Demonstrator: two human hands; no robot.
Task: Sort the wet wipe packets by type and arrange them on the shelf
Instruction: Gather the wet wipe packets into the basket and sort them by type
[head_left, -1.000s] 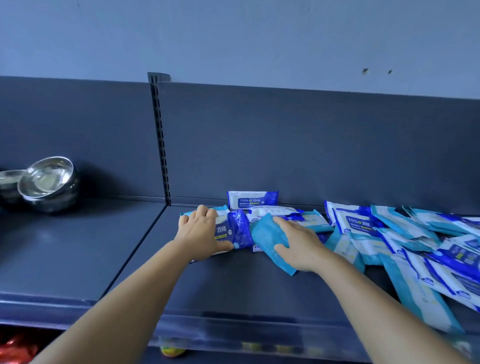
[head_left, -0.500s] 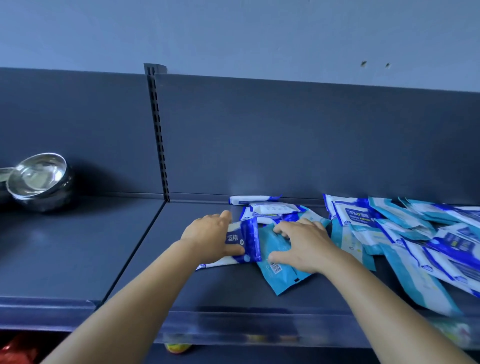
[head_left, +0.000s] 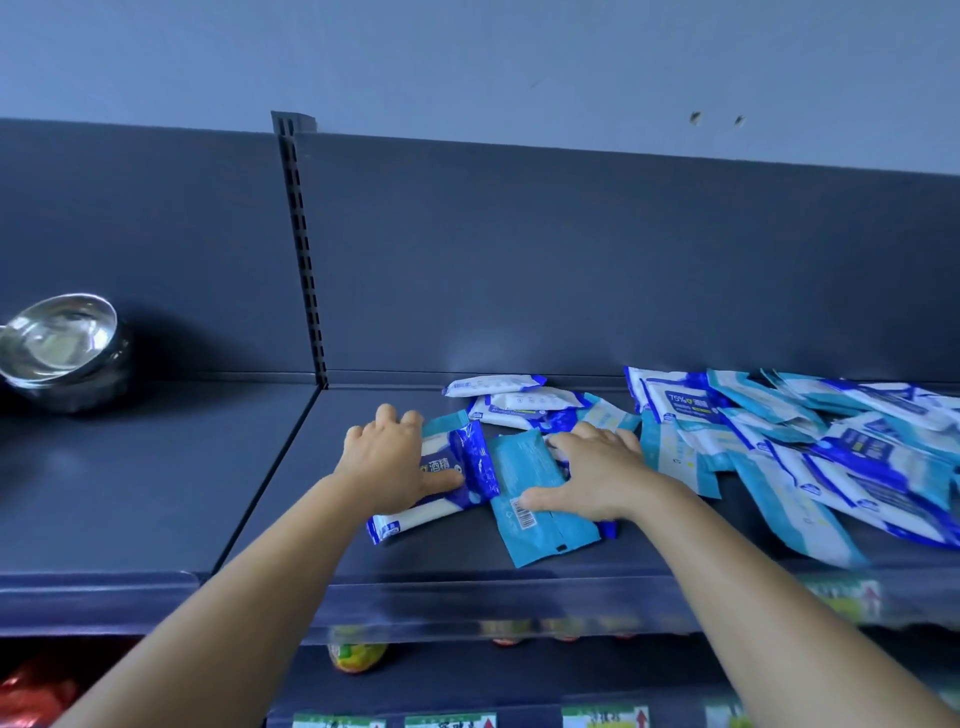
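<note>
My left hand (head_left: 392, 462) grips a blue and white wipe packet (head_left: 452, 467) at the middle of the grey shelf (head_left: 156, 493), thumb on its front and fingers over its top edge. Beside it a teal packet (head_left: 535, 499) lies flat, barcode side up, with my right hand (head_left: 597, 475) resting palm down on it, thumb pressed on its face. Two white packets (head_left: 519, 401) lie behind, near the back panel. A loose mixed pile of teal and blue-white packets (head_left: 831, 452) covers the shelf's right part.
Stacked steel bowls (head_left: 62, 348) stand on the left shelf section, beyond the slotted upright (head_left: 306, 249). The shelf's front lip (head_left: 467, 597) runs below my forearms, with goods and price tags on the lower shelf (head_left: 358, 654).
The standing blue-white packet at the back has fallen flat. The teal packet came down flat under my right hand, and my left hand drew its packet slightly towards the front.
</note>
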